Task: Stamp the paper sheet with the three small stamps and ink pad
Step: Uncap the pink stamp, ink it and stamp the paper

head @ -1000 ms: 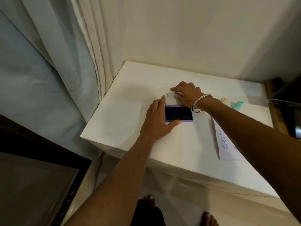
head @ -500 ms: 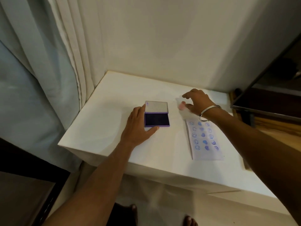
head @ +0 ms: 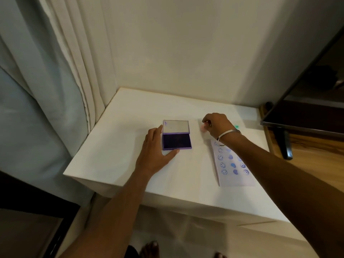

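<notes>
A purple ink pad (head: pixel 176 140) lies open on the white table (head: pixel 115 146), its lid (head: pixel 176 126) tipped back. My left hand (head: pixel 154 151) rests flat on the table against the pad's left side, thumb at its front edge. My right hand (head: pixel 216 125) is closed around a small pink stamp (head: pixel 203 128), just right of the pad and above the top of the paper sheet (head: pixel 233 164). The sheet carries columns of blue prints: smileys, hearts, swirls. A teal stamp (head: pixel 236 126) peeks out behind my right wrist. The third stamp is hidden.
Pale curtains (head: pixel 65 71) hang along the table's left side and a cream wall stands behind it. A dark screen on a stand (head: pixel 301 108) sits on a wooden surface at the right. My feet show below the table's front edge.
My right hand left the ink pad's lid, moved right and closed on the pink stamp. The view swung right, showing more of the stamped sheet. My left hand stayed by the pad.
</notes>
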